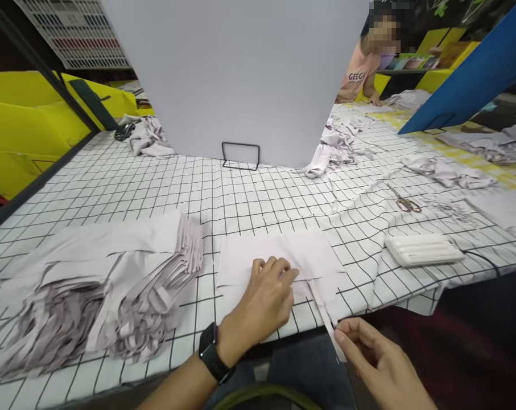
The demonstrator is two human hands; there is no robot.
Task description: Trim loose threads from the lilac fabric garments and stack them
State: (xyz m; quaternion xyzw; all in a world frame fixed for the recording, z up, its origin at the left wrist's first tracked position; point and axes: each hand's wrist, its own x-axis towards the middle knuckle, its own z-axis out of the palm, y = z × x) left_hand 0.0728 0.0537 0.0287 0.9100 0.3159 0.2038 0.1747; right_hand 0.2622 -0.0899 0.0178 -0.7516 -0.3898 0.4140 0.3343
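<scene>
White strip [325, 314] in lower centre, slanting from cloth piece [283, 253] down-right to pinched right fingertips [339, 335], right hand [375, 356] nearer its low end; left hand [271, 293] half-curled on cloth, grip unclear.

The counter [189, 193] is covered in white cloth with a grid of thin black lines. The fabric pile [142, 267] is pale pinkish grey, and the flat fabric piece [279, 250] and the strap [326, 316] are pale pink. The board [244, 74] is plain light grey, the slanted panel [471, 68] solid blue. The folders [23, 125] are bright yellow; the wristband [213, 353] is black. The scissors [408, 205] have brown handles, and the slotted box [424, 249] is white. A person's shirt [355, 71] is peach with dark lettering.
</scene>
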